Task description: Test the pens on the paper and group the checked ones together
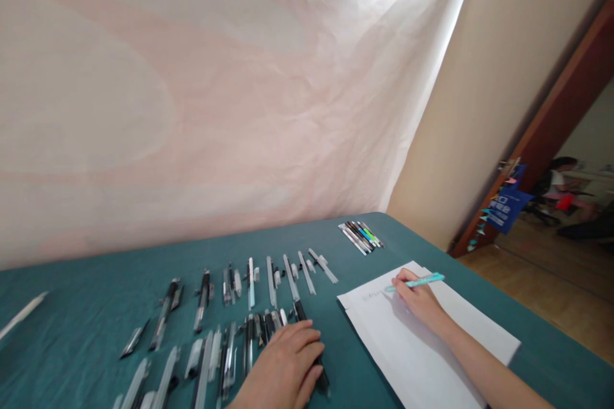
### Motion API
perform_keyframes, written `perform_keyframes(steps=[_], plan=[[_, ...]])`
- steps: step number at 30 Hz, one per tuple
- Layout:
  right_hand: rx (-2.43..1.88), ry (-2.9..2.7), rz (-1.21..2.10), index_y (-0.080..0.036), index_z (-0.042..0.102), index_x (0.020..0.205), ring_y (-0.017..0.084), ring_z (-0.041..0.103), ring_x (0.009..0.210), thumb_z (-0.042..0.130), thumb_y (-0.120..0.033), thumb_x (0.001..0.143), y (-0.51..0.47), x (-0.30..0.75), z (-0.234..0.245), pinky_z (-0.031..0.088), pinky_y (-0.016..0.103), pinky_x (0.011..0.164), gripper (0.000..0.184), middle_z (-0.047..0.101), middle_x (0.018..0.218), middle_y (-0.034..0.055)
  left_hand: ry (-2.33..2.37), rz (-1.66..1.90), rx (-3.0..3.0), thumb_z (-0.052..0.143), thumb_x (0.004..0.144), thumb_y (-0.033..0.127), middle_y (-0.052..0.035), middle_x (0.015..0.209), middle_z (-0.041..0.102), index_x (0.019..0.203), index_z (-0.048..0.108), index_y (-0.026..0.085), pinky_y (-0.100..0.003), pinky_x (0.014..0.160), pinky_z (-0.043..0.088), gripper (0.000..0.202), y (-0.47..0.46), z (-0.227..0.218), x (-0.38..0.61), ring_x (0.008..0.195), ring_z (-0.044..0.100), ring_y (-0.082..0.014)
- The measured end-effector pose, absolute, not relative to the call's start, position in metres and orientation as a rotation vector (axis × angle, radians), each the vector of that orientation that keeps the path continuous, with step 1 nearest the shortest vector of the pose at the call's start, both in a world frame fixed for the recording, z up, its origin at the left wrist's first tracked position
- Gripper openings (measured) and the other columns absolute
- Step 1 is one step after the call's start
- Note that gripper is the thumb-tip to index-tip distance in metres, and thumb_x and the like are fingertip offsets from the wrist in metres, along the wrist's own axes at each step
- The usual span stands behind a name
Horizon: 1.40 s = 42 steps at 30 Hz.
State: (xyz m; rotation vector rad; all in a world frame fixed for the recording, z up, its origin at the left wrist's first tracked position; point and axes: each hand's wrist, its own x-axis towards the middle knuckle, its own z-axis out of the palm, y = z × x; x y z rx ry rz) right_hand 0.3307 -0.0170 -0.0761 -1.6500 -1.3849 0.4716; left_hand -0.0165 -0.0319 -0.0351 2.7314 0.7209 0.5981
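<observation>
My right hand [418, 299] is closed around a light blue pen [426, 280], its tip touching the upper left part of a stack of white paper [384, 332]. Faint grey writing [374, 296] shows on the sheet beside the tip. Left of the paper, my left hand [285, 364] lies palm down with its fingers stretched out, the fingertips over a black pen [300, 312]. Part of that pen is hidden under the fingers. Several disassembled pens with clear barrels, such as a clear barrel [290, 276], lie in rows around this hand.
A green cloth [86, 294] covers the table. At its back right lies a group of pens [361, 236] side by side. A white stick-like object [23, 314] is at the far left. Behind hangs a pale pink curtain [263, 108]; a person [561, 185] sits beyond the doorway.
</observation>
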Motion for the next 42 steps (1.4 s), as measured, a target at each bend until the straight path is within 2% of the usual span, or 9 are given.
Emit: perform_keyframes(steps=[13, 28, 42], plan=[[-1.64, -1.421, 0.43, -0.02, 0.044, 0.058, 0.011, 0.039, 0.046, 0.047, -0.033, 0.075, -0.0173, 0.33, -0.073, 0.03, 0.022, 0.046, 0.022, 0.04, 0.049, -0.0061, 0.75, 0.497, 2.765, 0.042, 0.085, 0.022, -0.0046, 0.118, 0.058, 0.114, 0.053, 0.023, -0.045, 0.096, 0.039, 0.031, -0.0325, -0.035, -0.0161, 0.115, 0.046, -0.0238], [-1.646, -1.438, 0.406, -0.02, 0.043, 0.059, 0.012, 0.04, 0.048, 0.046, -0.032, 0.076, -0.017, 0.3301, -0.0725, 0.031, 0.023, 0.048, 0.021, 0.04, 0.05, -0.006, 0.74, 0.572, 2.766, 0.046, 0.083, 0.02, -0.0052, 0.113, 0.061, 0.11, 0.057, 0.023, -0.043, 0.093, 0.043, 0.029, -0.0326, -0.0313, -0.0147, 0.111, 0.051, -0.0241], [-1.629, -1.404, 0.439, -0.02, 0.043, 0.057, 0.011, 0.039, 0.047, 0.048, -0.032, 0.074, -0.018, 0.3306, -0.0717, 0.03, 0.023, 0.048, 0.021, 0.039, 0.048, -0.0066, 0.735, 0.551, 2.771, 0.045, 0.082, 0.019, -0.0058, 0.115, 0.059, 0.112, 0.055, 0.023, -0.043, 0.095, 0.04, 0.032, -0.0305, -0.0346, -0.0145, 0.113, 0.048, -0.0243]])
